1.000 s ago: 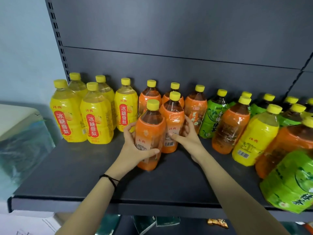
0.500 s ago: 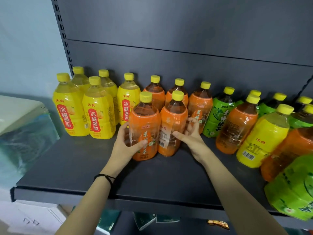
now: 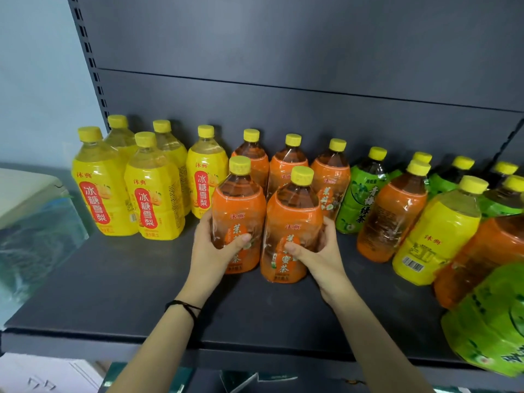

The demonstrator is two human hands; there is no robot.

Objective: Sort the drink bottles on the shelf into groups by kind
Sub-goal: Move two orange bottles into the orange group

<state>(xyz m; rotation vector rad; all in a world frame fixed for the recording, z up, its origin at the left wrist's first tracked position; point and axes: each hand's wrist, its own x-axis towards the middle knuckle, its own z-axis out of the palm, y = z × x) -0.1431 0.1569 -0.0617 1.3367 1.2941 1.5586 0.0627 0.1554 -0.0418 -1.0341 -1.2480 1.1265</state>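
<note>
- Head view: left hand (image 3: 211, 251) wrapping front-left orange tea bottle (image 3: 238, 219), fingers curled round its side, thumb pressing the label.
- Right hand (image 3: 320, 256) gripping front-right orange tea bottle (image 3: 292, 231) likewise, thumb across the label.
- Both standing upright on shelf (image 3: 113, 293), touching, just ahead of three orange bottles behind.
- Step, judging: squaring up the orange group between yellow pear-drink bottles (image 3: 153, 191) and green tea bottle (image 3: 361, 194).
- Next, likely: letting go, fetching stray orange bottle (image 3: 392, 214) from the mixed right side.

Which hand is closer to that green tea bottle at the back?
The right hand. It grips an orange bottle just left of the green bottle; the left hand holds another orange bottle farther left.
</note>
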